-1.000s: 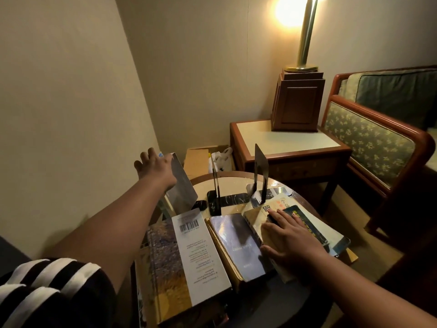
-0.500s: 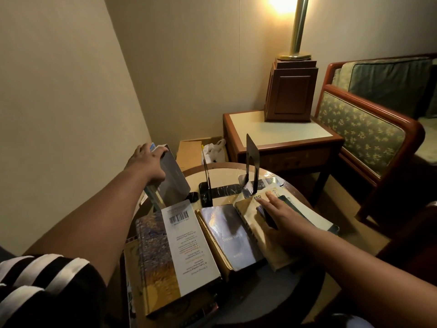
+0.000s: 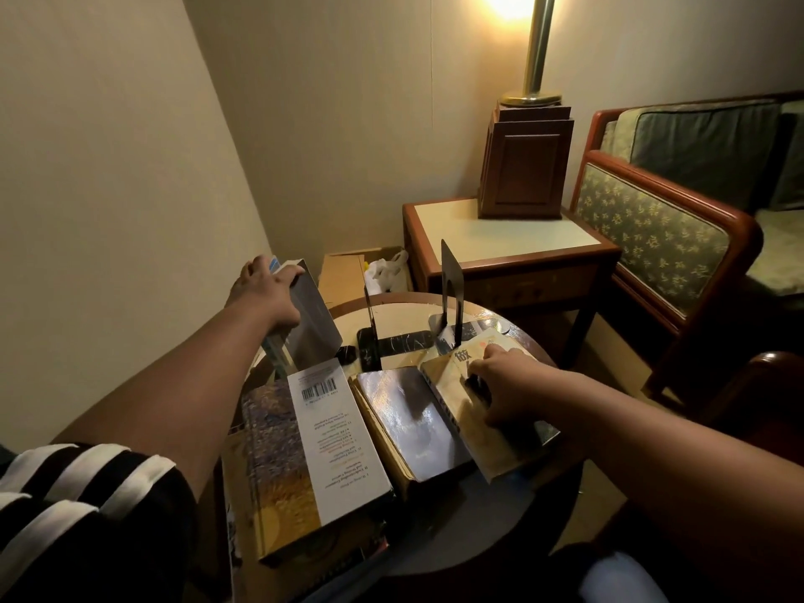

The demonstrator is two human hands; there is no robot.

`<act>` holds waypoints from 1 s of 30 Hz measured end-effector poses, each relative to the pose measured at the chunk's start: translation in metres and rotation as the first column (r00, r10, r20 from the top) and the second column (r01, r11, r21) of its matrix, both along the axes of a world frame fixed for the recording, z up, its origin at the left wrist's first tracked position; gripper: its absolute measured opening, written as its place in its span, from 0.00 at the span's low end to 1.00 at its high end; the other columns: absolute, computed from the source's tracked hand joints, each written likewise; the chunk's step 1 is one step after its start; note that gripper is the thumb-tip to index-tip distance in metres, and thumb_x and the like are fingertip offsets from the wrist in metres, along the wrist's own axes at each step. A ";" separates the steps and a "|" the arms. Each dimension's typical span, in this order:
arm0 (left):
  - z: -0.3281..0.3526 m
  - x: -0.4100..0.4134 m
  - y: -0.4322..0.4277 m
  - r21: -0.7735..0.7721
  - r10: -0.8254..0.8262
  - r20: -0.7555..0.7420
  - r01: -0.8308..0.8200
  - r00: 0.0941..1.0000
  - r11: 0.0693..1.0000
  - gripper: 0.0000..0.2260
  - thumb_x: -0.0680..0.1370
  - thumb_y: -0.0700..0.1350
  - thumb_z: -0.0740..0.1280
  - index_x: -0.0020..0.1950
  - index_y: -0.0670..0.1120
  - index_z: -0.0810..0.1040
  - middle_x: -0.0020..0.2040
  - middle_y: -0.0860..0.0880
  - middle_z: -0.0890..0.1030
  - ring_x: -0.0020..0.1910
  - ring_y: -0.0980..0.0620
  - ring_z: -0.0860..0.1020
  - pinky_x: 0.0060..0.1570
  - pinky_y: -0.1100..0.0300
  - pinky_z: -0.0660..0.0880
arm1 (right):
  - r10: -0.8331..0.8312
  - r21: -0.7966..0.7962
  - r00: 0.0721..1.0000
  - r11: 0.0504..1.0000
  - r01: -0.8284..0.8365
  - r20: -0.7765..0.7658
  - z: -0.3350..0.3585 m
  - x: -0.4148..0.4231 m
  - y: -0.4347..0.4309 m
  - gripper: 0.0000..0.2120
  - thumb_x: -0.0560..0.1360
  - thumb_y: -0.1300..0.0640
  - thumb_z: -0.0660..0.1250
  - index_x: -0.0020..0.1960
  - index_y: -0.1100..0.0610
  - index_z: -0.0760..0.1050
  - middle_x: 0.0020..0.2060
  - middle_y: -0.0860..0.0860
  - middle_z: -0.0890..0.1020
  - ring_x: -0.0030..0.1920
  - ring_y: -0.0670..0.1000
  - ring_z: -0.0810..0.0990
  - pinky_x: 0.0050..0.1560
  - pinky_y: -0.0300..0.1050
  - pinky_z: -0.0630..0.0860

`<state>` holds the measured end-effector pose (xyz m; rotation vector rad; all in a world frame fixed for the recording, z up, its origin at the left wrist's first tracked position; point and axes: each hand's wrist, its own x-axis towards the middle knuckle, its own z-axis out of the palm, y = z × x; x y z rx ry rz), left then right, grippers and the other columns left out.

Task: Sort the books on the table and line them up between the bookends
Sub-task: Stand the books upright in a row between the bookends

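Two black metal bookends, the left bookend and the right bookend, stand apart at the back of the round table, with nothing between them. My left hand grips the top of a grey book held upright and tilted at the table's left edge. My right hand presses on a tan paperback with red characters, fingers curled around a small dark book on it. A glossy dark book and a large book with a barcode lie flat in front.
A wooden side table with a brass lamp on a wooden base stands behind the round table. A green upholstered sofa is on the right. A cardboard box and a white bag sit on the floor by the wall.
My left hand closed on the grey book's top and tilted it upright. My right hand slid over the right stack and curled its fingers on the small dark book.
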<state>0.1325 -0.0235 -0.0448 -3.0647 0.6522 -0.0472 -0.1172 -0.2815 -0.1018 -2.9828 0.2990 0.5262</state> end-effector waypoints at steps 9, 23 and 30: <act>0.009 0.006 0.012 -0.071 -0.054 -0.071 0.049 0.996 0.996 0.36 0.69 0.44 0.72 0.75 0.56 0.64 0.73 0.40 0.57 0.69 0.36 0.61 0.61 0.47 0.71 | -0.018 0.194 0.845 0.976 -0.101 0.534 0.038 0.000 0.019 0.02 0.75 0.62 0.70 0.46 0.56 0.79 0.40 0.49 0.81 0.41 0.49 0.81 0.42 0.46 0.82; -0.001 0.013 0.022 -0.150 -0.068 -0.067 0.057 0.995 0.987 0.36 0.66 0.45 0.70 0.72 0.60 0.63 0.75 0.46 0.54 0.71 0.39 0.58 0.62 0.48 0.72 | -0.223 0.381 0.599 0.912 -0.149 0.769 0.051 0.103 0.093 0.09 0.77 0.65 0.68 0.53 0.57 0.85 0.49 0.53 0.86 0.49 0.49 0.83 0.46 0.37 0.79; -0.006 0.022 0.025 -0.120 -0.082 -0.055 0.075 0.995 0.990 0.35 0.67 0.46 0.69 0.72 0.60 0.62 0.76 0.44 0.54 0.73 0.39 0.54 0.67 0.45 0.69 | -0.318 0.471 0.602 0.875 -0.110 0.733 0.033 0.159 0.132 0.10 0.78 0.67 0.64 0.53 0.60 0.83 0.47 0.56 0.84 0.47 0.53 0.81 0.45 0.47 0.83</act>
